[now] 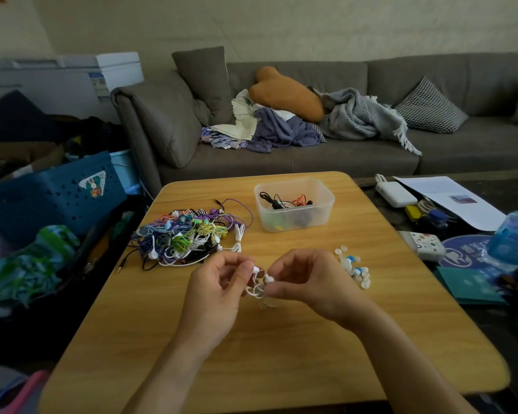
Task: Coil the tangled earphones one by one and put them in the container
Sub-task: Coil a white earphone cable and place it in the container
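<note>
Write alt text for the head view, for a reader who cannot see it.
Over a wooden table, the left hand and right hand pinch a pair of white earphones between them. Farther back lie a pile of tangled coloured earphones on the left and a clear plastic container holding a few earphones; a grey sofa stands behind.

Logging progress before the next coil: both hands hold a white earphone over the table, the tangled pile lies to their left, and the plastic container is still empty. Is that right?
Not quite. The head view shows the container already holds several earphones, black and orange cords among them. The rest stands: both the left hand and right hand hold the white earphone, with the pile to their left.
</note>
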`<state>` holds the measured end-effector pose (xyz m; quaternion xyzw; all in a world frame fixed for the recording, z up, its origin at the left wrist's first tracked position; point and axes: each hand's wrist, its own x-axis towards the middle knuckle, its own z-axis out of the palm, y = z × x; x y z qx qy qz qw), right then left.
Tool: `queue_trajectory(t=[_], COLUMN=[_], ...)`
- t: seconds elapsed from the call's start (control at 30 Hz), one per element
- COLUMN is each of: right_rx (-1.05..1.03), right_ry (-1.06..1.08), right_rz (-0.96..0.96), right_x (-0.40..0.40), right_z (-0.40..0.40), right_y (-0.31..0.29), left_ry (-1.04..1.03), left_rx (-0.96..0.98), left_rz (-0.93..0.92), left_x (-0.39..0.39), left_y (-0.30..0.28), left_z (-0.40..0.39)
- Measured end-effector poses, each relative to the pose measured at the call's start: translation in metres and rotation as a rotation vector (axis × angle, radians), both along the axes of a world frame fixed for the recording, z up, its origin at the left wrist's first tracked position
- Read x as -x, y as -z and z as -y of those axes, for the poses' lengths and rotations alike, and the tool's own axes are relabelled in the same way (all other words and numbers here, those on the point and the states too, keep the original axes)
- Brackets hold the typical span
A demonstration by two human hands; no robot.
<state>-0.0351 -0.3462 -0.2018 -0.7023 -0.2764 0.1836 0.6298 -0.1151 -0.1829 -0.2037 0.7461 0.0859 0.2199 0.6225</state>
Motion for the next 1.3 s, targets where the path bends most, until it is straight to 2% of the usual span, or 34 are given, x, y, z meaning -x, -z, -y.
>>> queue_trajectory(t=[0.1,0.27,0.4,0.5,0.57,0.67,0.7,0.9,1.1,1.17,1.3], right_rx=[-0.087,-0.077,-0.176,-0.191,-0.1,0.128,0.155,0.156,0.174,0.215,0.559], right_ry=[0.006,0.007,-0.044,-0.026,0.03,0.114,0.118,0.086,0.093,0.232,0.676], right_rz=[-0.015,0.131,0.052,0.02,0.117,0.402,0.426,0.348,0.307,0.314,0.48], right_x=[0.001,0.003,0.006,0.01,0.011,0.009,0.009,0.007,0.0,-0.013,-0.053], right_z=[0.0,-0.003,-0.007,-0.008,-0.009,-0.009,-0.009,-0.006,0.005,0.012,0.023], right_y=[-0.002,-0.003,-0.004,-0.004,-0.003,0.001,0.0,-0.001,-0.007,-0.007,0.007], left_ry=[-0.024,0.085,0.098,0.083,0.118,0.172,0.174,0.213,0.178,0.17,0.153], left_rx=[0.026,0.165,0.219,0.394,0.509,0.628,0.655,0.7,0.651,0.645,0.685], left_rz=[-0.009,-0.129,-0.165,-0.237,-0.301,-0.358,-0.368,-0.426,-0.376,-0.371,-0.353], left_x=[0.001,0.004,0.004,0.004,0.005,0.007,0.007,0.004,0.002,0.002,0.003], left_y=[-0.002,-0.006,-0.008,-0.008,-0.011,-0.014,-0.014,-0.009,-0.008,-0.009,-0.009], left_z=[-0.001,0.003,0.007,0.007,0.008,0.01,0.01,0.005,0.003,0.004,0.006])
